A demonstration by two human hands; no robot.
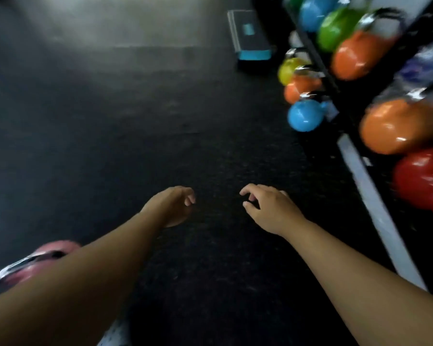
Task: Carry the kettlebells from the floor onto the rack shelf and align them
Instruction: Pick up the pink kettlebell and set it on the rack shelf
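both hands are seen extended over bare dark floor [110, 136], and nothing is held in either. the left hand [169, 207] is loosely curled with fingers partly closed; the right hand [268, 208] is relaxed with fingers half spread. one pink kettlebell [39, 259] is noted on the floor at lower left, partly hidden behind the left forearm, its metal handle lying tilted toward the camera. the rack [375, 196] is seen along the right edge, blurred; an orange kettlebell [395, 126] and a red kettlebell [423, 178] are noted on its near shelf, with orange, green and blue ones further along. a blue kettlebell [306, 115], with an orange and a yellow one behind it, is seen low beside the rack; whether these rest on the floor or on a lower shelf cannot be told. a step platform [250, 36] lies beyond. the step in hand is judged to be a return for the next load, between carries. the next move is judged to call for a turn to the left, a firm grasp through the pink handle, and a lift onto a free shelf position.
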